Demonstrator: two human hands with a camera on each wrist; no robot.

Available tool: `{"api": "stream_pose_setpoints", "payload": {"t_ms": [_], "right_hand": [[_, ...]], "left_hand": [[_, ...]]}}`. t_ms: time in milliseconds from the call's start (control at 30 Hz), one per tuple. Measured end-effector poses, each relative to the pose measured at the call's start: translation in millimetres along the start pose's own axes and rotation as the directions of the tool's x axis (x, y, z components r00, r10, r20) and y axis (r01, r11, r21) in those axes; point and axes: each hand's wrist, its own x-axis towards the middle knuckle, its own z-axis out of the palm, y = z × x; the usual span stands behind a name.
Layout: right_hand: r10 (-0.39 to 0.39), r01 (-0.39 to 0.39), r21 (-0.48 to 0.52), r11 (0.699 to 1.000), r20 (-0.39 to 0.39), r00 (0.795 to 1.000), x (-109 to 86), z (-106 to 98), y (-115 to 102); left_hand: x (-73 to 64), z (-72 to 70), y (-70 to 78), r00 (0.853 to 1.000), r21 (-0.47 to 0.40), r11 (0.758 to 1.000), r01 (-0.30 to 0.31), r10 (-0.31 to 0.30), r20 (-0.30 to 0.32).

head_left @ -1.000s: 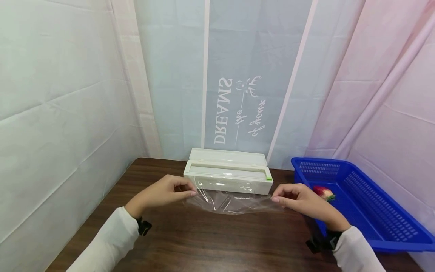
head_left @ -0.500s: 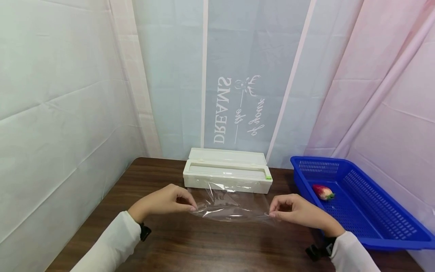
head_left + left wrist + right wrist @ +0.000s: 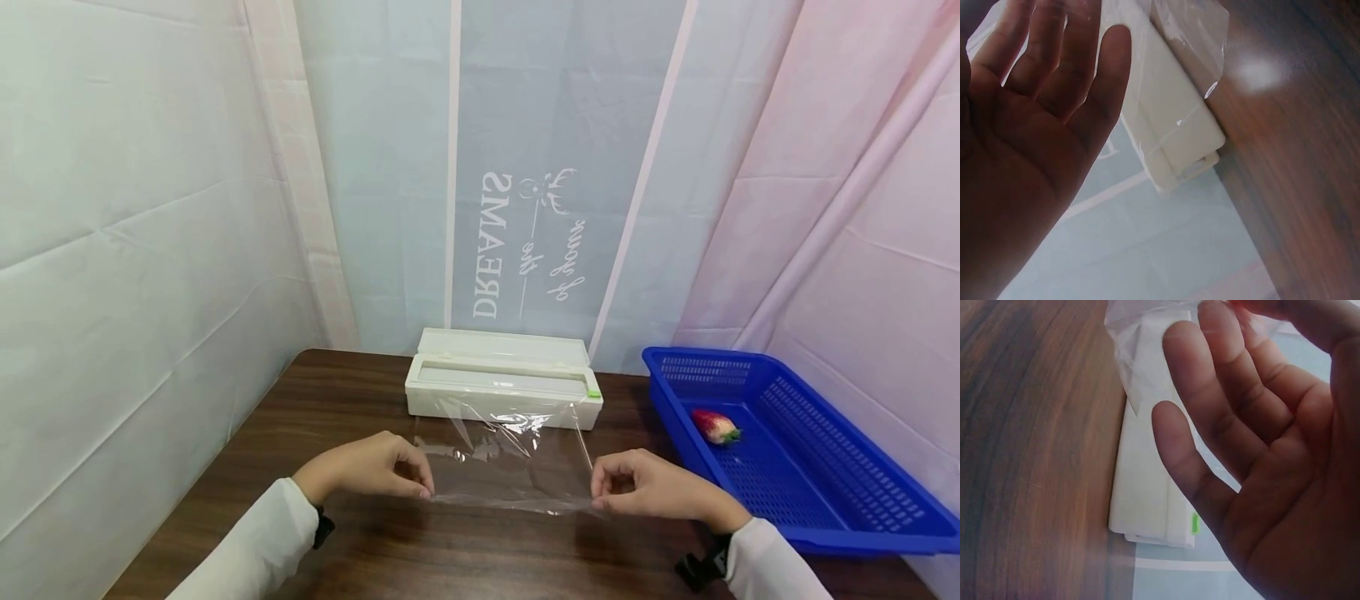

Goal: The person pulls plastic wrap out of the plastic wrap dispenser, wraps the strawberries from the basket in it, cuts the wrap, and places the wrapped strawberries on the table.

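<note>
A sheet of clear plastic wrap (image 3: 510, 471) stretches from a white wrap dispenser box (image 3: 502, 404) toward the person. The left hand (image 3: 375, 467) pinches the sheet's near left corner between thumb and index finger. At the near right corner, the right hand (image 3: 652, 487) pinches it the same way. The box stands at the back of the table with its lid (image 3: 502, 344) raised and a green piece (image 3: 593, 394) at its right end. In both wrist views the box (image 3: 1179, 106) (image 3: 1144, 469) shows beyond the fingers, while the pinching fingertips are partly out of frame.
A blue plastic basket (image 3: 750, 500) stands on the right of the brown wooden table (image 3: 465, 562), near the right forearm. One strawberry (image 3: 716, 427) lies inside it. Fabric curtains (image 3: 375, 208) hang behind the table and along both sides.
Both hands have drawn the plastic wrap toward the person, so a longer sheet now spans from the box. The box, basket and strawberry have stayed in place.
</note>
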Motion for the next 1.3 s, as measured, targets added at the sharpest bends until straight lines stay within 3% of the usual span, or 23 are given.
{"api": "stream_pose_setpoints", "payload": {"t_ms": [267, 667, 900, 1100, 1200, 1300], "right_hand": [[-0.02, 0.021, -0.033, 0.999, 0.029, 0.999, 0.8, 13.7, 2.8], [0.05, -0.061, 0.068, 0.996, 0.151, 0.987, -2.9, 25.1, 6.4], [0.121, -0.132, 0.051, 0.99, 0.181, 0.976, -3.5, 30.7, 10.6], [0.148, -0.155, 0.038, 0.987, 0.158, 0.976, -4.6, 33.7, 11.7], [0.114, -0.115, 0.005, 0.993, 0.122, 0.986, -3.1, 33.4, 12.7], [0.075, -0.073, -0.049, 0.996, 0.044, 0.996, 1.1, 31.4, 14.2]], "left_hand": [[-1.3, 6.2, -2.0, 0.995, -0.037, 0.997, 0.06, -0.057, 0.087], [-4.3, 12.6, -4.2, 0.987, -0.091, 0.992, 0.089, -0.075, 0.143], [-4.7, 12.6, -2.9, 0.982, -0.157, 0.984, 0.085, -0.056, 0.18], [-4.8, 10.6, -2.0, 0.987, -0.071, 0.993, 0.096, -0.085, 0.139], [-3.6, 8.8, -3.4, 0.99, -0.034, 0.995, 0.096, -0.092, 0.106], [0.9, 6.5, -6.8, 0.997, 0.002, 0.997, 0.075, -0.075, 0.033]]}}
